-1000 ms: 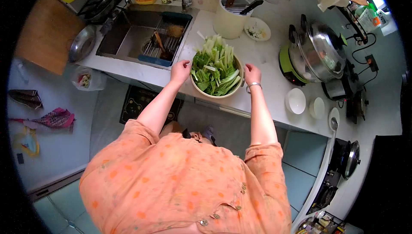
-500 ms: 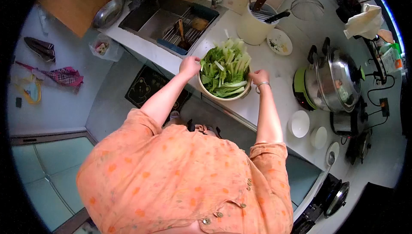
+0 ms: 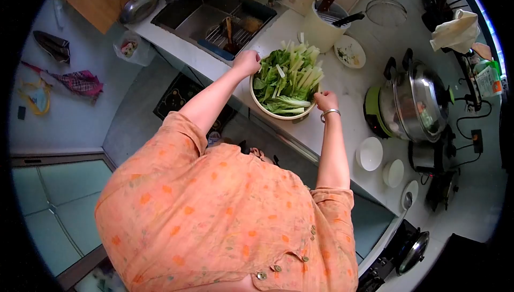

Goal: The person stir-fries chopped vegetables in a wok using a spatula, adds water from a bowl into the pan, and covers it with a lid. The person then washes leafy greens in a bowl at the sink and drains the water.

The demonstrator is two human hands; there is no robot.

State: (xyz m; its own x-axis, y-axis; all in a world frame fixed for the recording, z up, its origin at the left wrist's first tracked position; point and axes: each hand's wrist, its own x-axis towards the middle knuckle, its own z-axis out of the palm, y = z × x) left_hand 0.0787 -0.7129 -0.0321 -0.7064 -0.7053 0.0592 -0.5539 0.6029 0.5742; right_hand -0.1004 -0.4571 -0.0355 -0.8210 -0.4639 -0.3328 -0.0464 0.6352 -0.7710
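A wide, light-rimmed bowl (image 3: 272,114) sits at the counter's front edge, heaped with cut leafy greens (image 3: 286,80) whose pale stems point toward the back. My left hand (image 3: 247,62) is closed on the rim at the upper left. On the opposite side, my right hand (image 3: 326,100), with a bracelet at the wrist, pinches the rim at the right. Both sets of fingertips are partly hidden by the bowl and leaves.
A sink (image 3: 201,17) with a drying rack (image 3: 230,37) is at the back left. Behind the bowl stand a white utensil bucket (image 3: 321,29) and a plate (image 3: 349,52). To the right are a lidded steamer pot (image 3: 423,99), white bowls (image 3: 369,154) and a spoon dish (image 3: 409,194).
The bowl of greens and both hands have shifted slightly toward the back of the counter and to the right. My head view has also moved a little. Both hands keep their hold.
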